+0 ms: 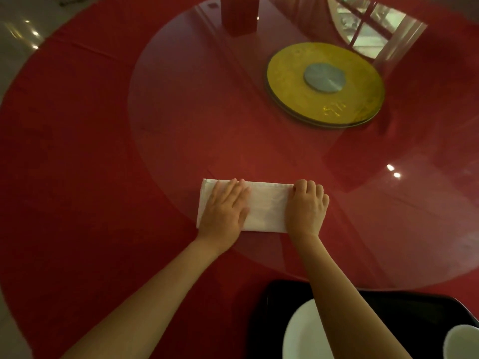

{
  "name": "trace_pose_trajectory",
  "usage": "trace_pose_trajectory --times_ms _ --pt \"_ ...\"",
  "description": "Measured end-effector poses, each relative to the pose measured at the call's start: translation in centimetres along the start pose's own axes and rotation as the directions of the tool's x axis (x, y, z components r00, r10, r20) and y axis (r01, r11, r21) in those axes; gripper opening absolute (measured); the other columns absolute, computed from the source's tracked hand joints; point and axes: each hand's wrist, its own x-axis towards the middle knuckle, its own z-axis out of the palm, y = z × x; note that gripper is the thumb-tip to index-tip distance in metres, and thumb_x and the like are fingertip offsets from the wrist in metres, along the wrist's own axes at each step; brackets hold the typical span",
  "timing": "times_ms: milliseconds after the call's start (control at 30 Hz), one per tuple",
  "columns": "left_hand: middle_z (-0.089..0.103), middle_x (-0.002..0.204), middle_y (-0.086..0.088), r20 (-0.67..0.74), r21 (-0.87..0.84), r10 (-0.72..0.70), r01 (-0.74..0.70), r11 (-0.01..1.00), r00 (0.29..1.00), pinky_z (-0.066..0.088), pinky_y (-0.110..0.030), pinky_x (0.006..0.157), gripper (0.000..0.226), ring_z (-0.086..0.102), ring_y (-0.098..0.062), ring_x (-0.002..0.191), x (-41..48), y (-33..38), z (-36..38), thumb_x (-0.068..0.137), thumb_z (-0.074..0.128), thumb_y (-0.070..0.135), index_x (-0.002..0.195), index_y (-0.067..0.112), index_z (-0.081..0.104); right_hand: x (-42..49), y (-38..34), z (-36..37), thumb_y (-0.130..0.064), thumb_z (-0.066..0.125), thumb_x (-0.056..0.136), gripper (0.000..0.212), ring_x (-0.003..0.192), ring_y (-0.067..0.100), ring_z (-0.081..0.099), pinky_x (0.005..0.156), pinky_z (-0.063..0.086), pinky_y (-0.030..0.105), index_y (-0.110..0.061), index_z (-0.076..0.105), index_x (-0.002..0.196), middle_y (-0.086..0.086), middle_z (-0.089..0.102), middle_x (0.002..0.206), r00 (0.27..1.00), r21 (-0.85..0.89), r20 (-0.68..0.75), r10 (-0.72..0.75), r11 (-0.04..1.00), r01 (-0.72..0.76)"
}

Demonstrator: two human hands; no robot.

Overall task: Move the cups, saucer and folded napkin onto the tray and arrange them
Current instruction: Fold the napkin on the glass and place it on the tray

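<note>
No label or brand can be read from the head view; the gold disc (pixel 325 82) far beyond the right hand (pixel 307 207) bears raised gold marks near its front edge, too blurred to make out, and a grey round hub sits at its middle.

The folded napkin (pixel 267 206), a white rectangle, lies on the red tablecloth (pixel 77 151) where the glass turntable (pixel 194 86) edge crosses it. The left hand (pixel 224 209) lies flat on its left half, fingers together and stretched forward. The right hand covers its right end, fingers curled down over the far corner; whether they grip the cloth I cannot tell.

Behind the right hand, under the forearm, the black tray (pixel 269 320) holds a white saucer (pixel 300 332), and right of it a white cup (pixel 464 343), cut by the frame. A red box (pixel 239 14) stands far off beyond both hands.
</note>
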Motion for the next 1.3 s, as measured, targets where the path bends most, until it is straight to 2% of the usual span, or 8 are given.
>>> trace_pose_trajectory --times_ms 100,167,233,267,400,500,733,1300 --pt "-0.001 0.156 0.001 0.152 0.127 -0.099 0.080 0.989 0.984 -0.008 -0.044 0.117 0.055 -0.010 -0.013 0.142 0.2 -0.9 1.6 0.097 0.019 0.040 0.145 0.017 0.003 -0.2 -0.8 -0.2 -0.001 0.045 0.084 0.017 0.100 0.033 0.049 0.088 0.038 0.042 -0.005 0.055 0.098 0.015 0.058 0.104 0.998 0.010 0.046 0.040 0.999 -0.040" --pt "-0.015 0.151 0.001 0.165 0.192 -0.133 0.100 0.976 0.977 -0.010 -0.045 0.116 0.057 -0.018 -0.013 0.138 0.2 -1.0 2.0 0.097 0.015 0.040 0.142 0.016 -0.009 -1.4 -2.5 -0.1 -0.007 0.042 0.088 0.032 0.124 0.034 0.042 0.107 0.030 0.043 -0.003 0.052 0.118 0.016 0.052 0.128 0.979 0.107 0.130 -0.155 0.984 0.142" --pt "-0.023 0.148 -0.003 0.184 0.285 -0.126 0.070 0.956 0.975 -0.012 -0.046 0.114 0.059 -0.024 -0.016 0.137 0.2 -1.0 2.2 0.095 0.013 0.039 0.138 0.014 -0.019 -2.9 -4.3 0.6 -0.018 0.036 0.095 0.043 0.140 0.028 0.027 0.117 0.016 0.038 -0.004 0.041 0.135 0.014 0.040 0.146 0.884 0.263 0.228 -0.407 0.900 0.347" --pt "-0.024 0.148 -0.004 0.180 0.317 -0.120 0.058 0.947 0.976 -0.012 -0.047 0.114 0.060 -0.025 -0.018 0.137 0.1 -1.0 2.2 0.094 0.011 0.038 0.138 0.013 -0.021 -3.5 -4.7 0.8 -0.025 0.031 0.098 0.046 0.143 0.022 0.019 0.119 0.009 0.035 -0.008 0.032 0.141 0.011 0.032 0.151 0.852 0.310 0.259 -0.454 0.875 0.372" --pt "-0.015 0.150 -0.006 0.136 0.280 -0.151 0.108 0.954 0.979 -0.007 -0.042 0.117 0.056 -0.015 -0.020 0.141 -0.2 -2.0 1.7 0.089 -0.005 0.035 0.138 0.010 -0.015 -3.3 -4.0 1.7 -0.043 0.017 0.098 0.056 0.144 0.012 -0.006 0.118 -0.005 0.033 -0.018 0.010 0.147 0.000 0.008 0.158 0.841 0.221 0.320 -0.436 0.898 0.382" --pt "-0.005 0.153 -0.005 0.087 0.265 -0.224 0.194 0.944 0.971 0.001 -0.046 0.119 0.054 -0.002 -0.020 0.145 -0.4 -3.2 1.4 0.092 0.003 0.036 0.139 0.013 -0.010 -3.0 -2.7 1.9 -0.045 0.018 0.097 0.057 0.141 0.010 -0.013 0.117 -0.009 0.032 -0.022 0.002 0.147 -0.002 0.002 0.158 0.840 0.160 0.341 -0.422 0.906 0.391" --pt "0.006 0.156 -0.005 0.061 0.300 -0.253 0.224 0.927 0.966 -0.001 -0.046 0.118 0.058 0.001 -0.017 0.144 -0.6 -4.1 1.2 0.094 0.016 0.037 0.144 0.011 0.002 -2.3 -1.1 1.5 -0.046 0.013 0.096 0.059 0.143 0.011 -0.010 0.118 -0.008 0.039 -0.019 0.000 0.147 -0.002 0.002 0.158 0.883 0.031 0.344 -0.320 0.944 0.330" --pt "0.003 0.157 0.000 0.071 0.291 -0.272 0.241 0.926 0.960 -0.006 -0.045 0.116 0.058 -0.004 -0.017 0.144 -0.9 -4.6 0.9 0.091 0.008 0.040 0.144 0.017 0.000 -1.3 1.8 0.9 -0.048 0.005 0.094 0.060 0.143 0.012 -0.017 0.116 -0.016 0.041 -0.020 -0.007 0.146 -0.002 -0.008 0.158 0.906 -0.004 0.380 -0.184 0.980 0.201"
